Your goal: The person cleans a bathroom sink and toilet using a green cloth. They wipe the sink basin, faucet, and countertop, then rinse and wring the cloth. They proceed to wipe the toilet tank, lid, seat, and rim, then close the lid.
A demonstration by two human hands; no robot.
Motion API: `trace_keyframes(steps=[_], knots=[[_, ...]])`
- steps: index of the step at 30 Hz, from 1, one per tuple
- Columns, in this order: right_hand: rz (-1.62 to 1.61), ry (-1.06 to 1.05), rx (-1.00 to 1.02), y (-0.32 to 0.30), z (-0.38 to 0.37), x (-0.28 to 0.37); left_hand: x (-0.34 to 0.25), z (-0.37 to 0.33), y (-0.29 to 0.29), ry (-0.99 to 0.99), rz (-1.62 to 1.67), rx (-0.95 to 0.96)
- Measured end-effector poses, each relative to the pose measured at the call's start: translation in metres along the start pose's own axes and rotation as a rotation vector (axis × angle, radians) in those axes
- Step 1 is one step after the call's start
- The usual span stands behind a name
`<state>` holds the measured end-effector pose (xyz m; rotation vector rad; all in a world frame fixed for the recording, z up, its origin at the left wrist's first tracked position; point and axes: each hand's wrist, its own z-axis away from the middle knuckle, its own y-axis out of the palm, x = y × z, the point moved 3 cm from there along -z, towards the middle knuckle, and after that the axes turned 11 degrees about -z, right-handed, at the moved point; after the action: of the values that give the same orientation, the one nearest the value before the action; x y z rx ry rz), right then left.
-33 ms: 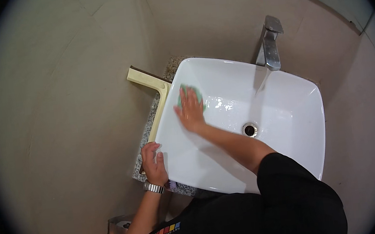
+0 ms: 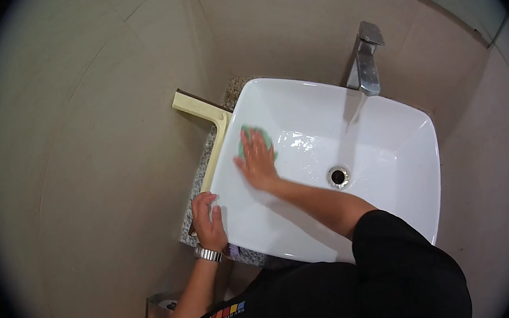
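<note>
My right hand (image 2: 259, 163) presses a green scrubbing pad (image 2: 266, 139) against the left inner wall of the white washbasin (image 2: 415, 134). The fingers lie over the pad and cover much of it; its exact kind is hard to make out. At the basin's near left rim rests my left hand (image 2: 210, 224), fingers curved and thumb apart. Under or beside that hand runs a cream tool (image 2: 219, 135) with a dark edge, which looks like a squeegee. Whether the hand bears on it cannot be told. A thin stream of water (image 2: 356, 111) falls from the grey faucet (image 2: 367, 64).
The drain (image 2: 338, 177) sits in the basin's floor. Speckled stone counter (image 2: 195, 198) shows along the left side. Beige tiled walls (image 2: 276, 18) enclose the basin. A metal box-like thing (image 2: 158, 312) is low at the left, beside my left forearm.
My right hand and the green pad have slid slightly toward me along the basin wall. My left hand stays in place at the rim.
</note>
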<state>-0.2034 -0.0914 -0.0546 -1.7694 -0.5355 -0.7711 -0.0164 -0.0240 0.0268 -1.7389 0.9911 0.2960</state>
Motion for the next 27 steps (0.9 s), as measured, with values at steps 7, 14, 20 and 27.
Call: trace_keyframes(steps=[7,14,20,27], knots=[[0.25,-0.112,0.497,-0.055,0.068,-0.026,0.006,-0.003,0.004,0.038,-0.045,-0.018],[0.369,0.127,0.065,-0.085,0.028,-0.092,0.009,-0.005,0.007,0.063,-0.016,-0.015],[0.185,-0.022,0.711,-0.062,0.113,-0.011,0.013,-0.002,0.009,0.042,0.012,-0.042],[0.338,0.234,0.825,-0.199,0.203,-0.058,0.017,-0.001,0.009,0.012,0.045,-0.068]])
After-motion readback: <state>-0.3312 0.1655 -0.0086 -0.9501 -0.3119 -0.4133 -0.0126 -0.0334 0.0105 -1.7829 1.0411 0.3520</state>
